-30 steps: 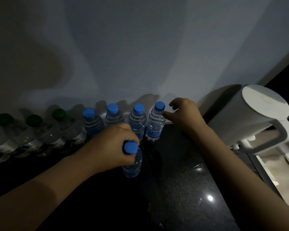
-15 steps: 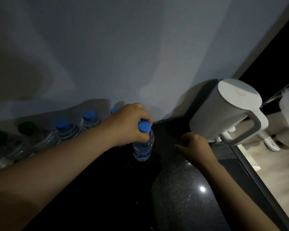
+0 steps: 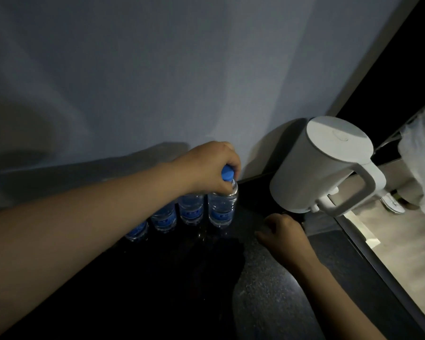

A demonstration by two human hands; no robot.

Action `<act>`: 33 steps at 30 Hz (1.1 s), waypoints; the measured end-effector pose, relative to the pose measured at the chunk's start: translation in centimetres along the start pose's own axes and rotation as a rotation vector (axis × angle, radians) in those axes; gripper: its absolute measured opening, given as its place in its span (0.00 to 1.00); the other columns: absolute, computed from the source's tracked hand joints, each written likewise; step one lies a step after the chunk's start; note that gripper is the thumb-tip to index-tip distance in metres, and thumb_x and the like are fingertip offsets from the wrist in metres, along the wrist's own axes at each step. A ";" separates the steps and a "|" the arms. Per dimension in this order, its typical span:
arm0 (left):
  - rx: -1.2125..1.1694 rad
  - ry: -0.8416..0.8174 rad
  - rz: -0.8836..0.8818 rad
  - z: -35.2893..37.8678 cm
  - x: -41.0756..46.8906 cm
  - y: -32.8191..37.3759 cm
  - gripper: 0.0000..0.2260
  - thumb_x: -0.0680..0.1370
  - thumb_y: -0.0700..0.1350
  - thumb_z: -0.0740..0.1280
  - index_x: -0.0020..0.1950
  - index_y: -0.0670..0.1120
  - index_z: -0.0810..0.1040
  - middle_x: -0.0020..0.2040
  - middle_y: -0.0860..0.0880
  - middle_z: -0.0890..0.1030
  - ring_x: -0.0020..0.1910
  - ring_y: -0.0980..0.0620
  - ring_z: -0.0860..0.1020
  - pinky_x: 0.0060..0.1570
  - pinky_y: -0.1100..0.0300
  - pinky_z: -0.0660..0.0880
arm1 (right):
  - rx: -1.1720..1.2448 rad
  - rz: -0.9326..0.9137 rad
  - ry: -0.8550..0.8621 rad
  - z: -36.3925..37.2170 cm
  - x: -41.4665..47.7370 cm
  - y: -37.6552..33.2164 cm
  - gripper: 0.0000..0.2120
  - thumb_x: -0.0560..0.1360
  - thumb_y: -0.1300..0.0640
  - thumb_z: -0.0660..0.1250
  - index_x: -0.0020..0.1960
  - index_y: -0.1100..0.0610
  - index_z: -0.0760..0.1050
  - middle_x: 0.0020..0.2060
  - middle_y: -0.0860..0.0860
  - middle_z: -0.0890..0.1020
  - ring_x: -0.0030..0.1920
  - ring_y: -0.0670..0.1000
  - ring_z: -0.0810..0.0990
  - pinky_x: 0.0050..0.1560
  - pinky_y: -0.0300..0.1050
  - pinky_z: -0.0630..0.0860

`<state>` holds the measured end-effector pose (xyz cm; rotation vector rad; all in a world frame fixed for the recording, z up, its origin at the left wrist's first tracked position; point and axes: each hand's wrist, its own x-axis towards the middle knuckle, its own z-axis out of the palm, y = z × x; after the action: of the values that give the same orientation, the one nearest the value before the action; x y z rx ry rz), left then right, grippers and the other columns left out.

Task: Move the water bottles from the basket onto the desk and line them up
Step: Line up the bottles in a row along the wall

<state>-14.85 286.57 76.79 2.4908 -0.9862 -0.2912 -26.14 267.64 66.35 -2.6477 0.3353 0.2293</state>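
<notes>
My left hand (image 3: 210, 168) grips the neck of a blue-capped water bottle (image 3: 221, 209) that stands upright on the dark desk (image 3: 268, 278) at the right end of a row along the wall. To its left stand more bottles with blue labels (image 3: 190, 212), their tops hidden behind my left forearm. My right hand (image 3: 282, 236) rests on the desk with loosely curled fingers, to the right of the row, and holds nothing. No basket is in view.
A white electric kettle (image 3: 322, 165) stands at the back right corner, close to the end bottle. The desk's right edge (image 3: 368, 253) drops to a pale floor. A clear plastic bag (image 3: 422, 155) hangs at the far right.
My left hand has carried the bottle back towards the wall, and it now stands at the right end of the row. My right hand stayed on the desk. The view swung right.
</notes>
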 end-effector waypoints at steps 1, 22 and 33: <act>0.011 -0.011 0.006 0.0 0.4 -0.2 0.07 0.67 0.45 0.72 0.44 0.51 0.81 0.45 0.55 0.74 0.44 0.54 0.74 0.47 0.53 0.76 | -0.004 0.006 0.000 0.2 0.1 0.0 0.18 0.72 0.50 0.71 0.58 0.56 0.77 0.53 0.53 0.79 0.51 0.51 0.78 0.51 0.44 0.75; 0.095 -0.050 -0.034 0.3 3.4 -3.3 0.08 0.68 0.45 0.72 0.47 0.52 0.80 0.48 0.54 0.75 0.45 0.55 0.74 0.41 0.62 0.70 | 0.037 -0.003 0.005 2.2 0.7 0.8 0.18 0.72 0.50 0.70 0.59 0.55 0.76 0.53 0.52 0.78 0.51 0.49 0.78 0.47 0.37 0.70; 0.080 -0.068 -0.002 0.5 3.3 -2.9 0.07 0.69 0.45 0.72 0.46 0.51 0.81 0.46 0.55 0.74 0.44 0.57 0.73 0.42 0.62 0.71 | 0.025 0.002 0.014 2.2 0.6 0.8 0.16 0.71 0.51 0.69 0.57 0.55 0.76 0.51 0.52 0.78 0.49 0.50 0.77 0.45 0.38 0.71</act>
<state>-10.90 286.06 74.89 2.5692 -1.0414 -0.3451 -26.05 267.85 63.98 -2.6259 0.3431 0.2060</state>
